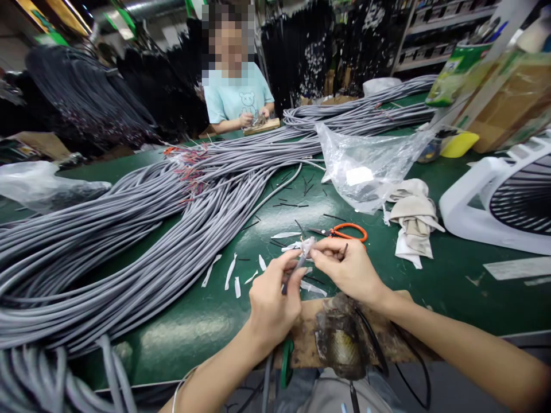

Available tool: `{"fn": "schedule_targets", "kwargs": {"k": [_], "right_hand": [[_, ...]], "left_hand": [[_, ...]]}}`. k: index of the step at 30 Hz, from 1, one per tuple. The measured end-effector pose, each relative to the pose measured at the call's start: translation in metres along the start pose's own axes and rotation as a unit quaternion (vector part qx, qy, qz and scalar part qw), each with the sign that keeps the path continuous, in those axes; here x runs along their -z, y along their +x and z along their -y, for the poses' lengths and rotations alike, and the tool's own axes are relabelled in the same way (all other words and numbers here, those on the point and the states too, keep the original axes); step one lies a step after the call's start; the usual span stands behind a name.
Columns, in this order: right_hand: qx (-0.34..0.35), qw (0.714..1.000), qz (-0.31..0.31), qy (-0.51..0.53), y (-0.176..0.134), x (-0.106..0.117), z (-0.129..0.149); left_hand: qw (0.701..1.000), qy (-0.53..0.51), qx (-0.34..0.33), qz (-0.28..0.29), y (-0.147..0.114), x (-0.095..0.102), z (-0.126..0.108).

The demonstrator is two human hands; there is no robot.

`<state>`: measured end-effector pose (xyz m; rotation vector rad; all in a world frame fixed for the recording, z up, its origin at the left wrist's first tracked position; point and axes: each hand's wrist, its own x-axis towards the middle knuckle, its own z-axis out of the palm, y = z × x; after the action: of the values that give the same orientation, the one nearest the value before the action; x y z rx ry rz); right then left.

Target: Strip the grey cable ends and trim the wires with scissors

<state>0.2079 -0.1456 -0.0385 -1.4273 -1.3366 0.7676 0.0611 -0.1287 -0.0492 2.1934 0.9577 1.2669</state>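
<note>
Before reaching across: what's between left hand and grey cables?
In the head view, white strips and thin dark offcuts lie between the left hand and grey cables.

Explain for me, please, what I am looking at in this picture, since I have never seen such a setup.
Gladly. There is no machine arm here: the hands in front are a person's own bare hands. One camera, worn on that person's head, looks forward and down, which is why the forearms reach in from the bottom edge.

The left hand holds a short stretch of grey cable, and the right hand pinches at its whitish end.

On the green table lie large grey bundles, white scraps, orange-handled scissors, a clear bag, a cloth and a white fan. Across the table sits another person, whose hands are separate from these.
</note>
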Motion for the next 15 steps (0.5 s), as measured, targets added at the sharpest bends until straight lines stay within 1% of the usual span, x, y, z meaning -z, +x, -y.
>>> {"fn": "schedule_targets", "kwargs": {"k": [1, 2, 3, 5, 6, 7, 8, 9, 11, 12, 13, 14, 15], "right_hand": [[-0.004, 1.000, 0.002, 0.006, 0.002, 0.000, -0.002], [-0.010, 1.000, 0.000, 0.007, 0.005, 0.001, -0.005], [-0.015, 1.000, -0.013, 0.007, 0.008, 0.002, -0.007], [-0.028, 0.997, -0.055, 0.041, 0.014, 0.005, -0.010], [-0.031, 0.994, -0.068, 0.084, 0.016, 0.007, -0.009], [-0.026, 0.988, -0.062, 0.137, 0.018, 0.009, -0.008], [-0.015, 0.981, -0.031, 0.189, 0.019, 0.011, -0.006], [0.000, 0.974, 0.023, 0.225, 0.019, 0.012, -0.003], [0.020, 0.962, 0.134, 0.236, 0.017, 0.013, 0.003], [0.015, 0.961, 0.164, 0.224, 0.016, 0.013, 0.005], [0.000, 0.961, 0.171, 0.215, 0.015, 0.011, 0.006], [-0.021, 0.964, 0.156, 0.216, 0.015, 0.010, 0.007], [-0.044, 0.966, 0.127, 0.221, 0.015, 0.008, 0.007]], "left_hand": [[0.996, -0.074, 0.056, 0.010, 0.001, 0.001, -0.002], [0.982, -0.153, 0.106, 0.019, 0.002, 0.002, -0.004], [0.963, -0.228, 0.143, 0.026, 0.004, 0.004, -0.006], [0.922, -0.339, 0.184, 0.042, 0.008, 0.007, -0.010], [0.905, -0.374, 0.196, 0.052, 0.011, 0.008, -0.010], [0.890, -0.400, 0.209, 0.065, 0.013, 0.009, -0.010], [0.875, -0.423, 0.221, 0.083, 0.015, 0.010, -0.010], [0.860, -0.443, 0.232, 0.103, 0.016, 0.010, -0.009], [0.835, -0.475, 0.244, 0.131, 0.017, 0.010, -0.007], [0.829, -0.483, 0.246, 0.135, 0.017, 0.010, -0.006], [0.830, -0.483, 0.246, 0.131, 0.016, 0.009, -0.005], [0.837, -0.474, 0.246, 0.117, 0.015, 0.008, -0.005], [0.851, -0.457, 0.244, 0.093, 0.014, 0.007, -0.005]]}}
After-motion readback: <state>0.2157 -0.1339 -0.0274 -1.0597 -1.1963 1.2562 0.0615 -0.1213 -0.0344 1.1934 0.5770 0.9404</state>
